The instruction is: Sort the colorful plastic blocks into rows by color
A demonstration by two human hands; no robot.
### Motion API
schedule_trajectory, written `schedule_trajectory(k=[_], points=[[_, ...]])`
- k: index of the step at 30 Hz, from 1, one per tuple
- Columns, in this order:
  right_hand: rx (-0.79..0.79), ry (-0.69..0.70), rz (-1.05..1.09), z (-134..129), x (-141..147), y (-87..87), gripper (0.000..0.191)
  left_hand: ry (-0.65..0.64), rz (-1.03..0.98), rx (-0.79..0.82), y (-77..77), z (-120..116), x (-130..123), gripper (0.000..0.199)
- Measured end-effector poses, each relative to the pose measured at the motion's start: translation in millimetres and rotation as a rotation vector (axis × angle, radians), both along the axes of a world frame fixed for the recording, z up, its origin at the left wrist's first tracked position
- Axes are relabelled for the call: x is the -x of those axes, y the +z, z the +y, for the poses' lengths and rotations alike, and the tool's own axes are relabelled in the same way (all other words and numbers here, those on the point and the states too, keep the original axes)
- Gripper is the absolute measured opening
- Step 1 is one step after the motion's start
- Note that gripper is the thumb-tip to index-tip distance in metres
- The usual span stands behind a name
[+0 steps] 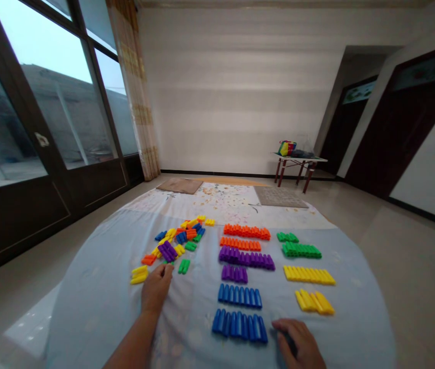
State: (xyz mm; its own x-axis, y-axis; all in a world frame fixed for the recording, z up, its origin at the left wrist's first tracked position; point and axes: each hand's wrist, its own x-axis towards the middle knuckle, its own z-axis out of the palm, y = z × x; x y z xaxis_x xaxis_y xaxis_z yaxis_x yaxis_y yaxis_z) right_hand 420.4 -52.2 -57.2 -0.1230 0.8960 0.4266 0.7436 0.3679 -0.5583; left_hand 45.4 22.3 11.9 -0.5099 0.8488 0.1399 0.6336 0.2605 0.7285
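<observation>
My left hand is at the near edge of a mixed heap of coloured pegs, its fingers closed beside purple pegs and a bit of green; what they pinch is too small to name. Yellow pegs lie to its left, green ones to its right. My right hand rests on the cloth right of the nearest blue row, thumb and fingers apart, holding nothing. Sorted rows lie mid-table: orange, purple, blue, green and yellow.
A pale cloth covers the round table. A brown mat and a grey mat lie on its far side. Against the back wall, a small table holds a colourful bag. Glazed doors stand at the left.
</observation>
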Motion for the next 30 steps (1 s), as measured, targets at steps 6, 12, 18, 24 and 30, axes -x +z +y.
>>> schedule_trajectory(k=[6,12,18,24,30], points=[[0.068,-0.092,0.029,-9,13,22.0,0.020,-0.052,0.001,-0.005,-1.5,2,3,0.033],[0.080,-0.091,0.035,-16,21,37.9,0.021,-0.079,-0.020,-0.022,-3.7,3,6,0.033],[0.071,-0.097,0.032,-18,23,45.1,0.021,-0.086,-0.039,-0.040,-7.2,3,9,0.034],[0.060,-0.090,0.041,-16,22,42.4,0.020,-0.087,-0.030,-0.057,-3.6,2,7,0.033],[0.090,-0.070,0.022,-14,17,37.0,0.021,-0.077,-0.005,-0.037,-1.4,3,2,0.034]])
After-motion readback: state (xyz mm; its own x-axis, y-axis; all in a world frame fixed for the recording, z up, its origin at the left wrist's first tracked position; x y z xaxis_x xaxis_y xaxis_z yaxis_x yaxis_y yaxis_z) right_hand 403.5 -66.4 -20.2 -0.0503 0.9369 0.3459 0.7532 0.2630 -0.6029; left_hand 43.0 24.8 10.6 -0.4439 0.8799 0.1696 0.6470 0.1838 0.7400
